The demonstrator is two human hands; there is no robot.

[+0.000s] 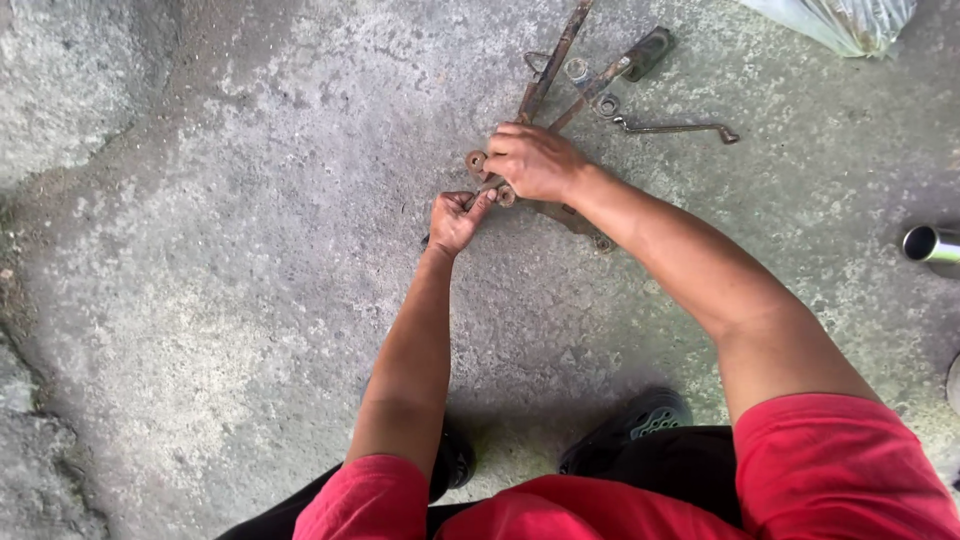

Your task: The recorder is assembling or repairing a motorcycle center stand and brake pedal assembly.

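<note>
Down low, right hand (535,160) clamped rusty bracket (560,60) at 12 o'clock, steadying it; left hand (456,220) pinched small part, fingers curled tight.

a rough grey concrete floor (250,300) fills the view, cracked and uneven at the left edge. far above and to the right of the fingers, a crumpled clear plastic bag (835,20) lies at the top edge. to the right of the fingers, near them, lies a thin bent metal rod (675,128). well off to the right, a shiny chrome pipe end (932,244) pokes in. below the fingers, two dark shoes (630,425) stand on the concrete.
</note>
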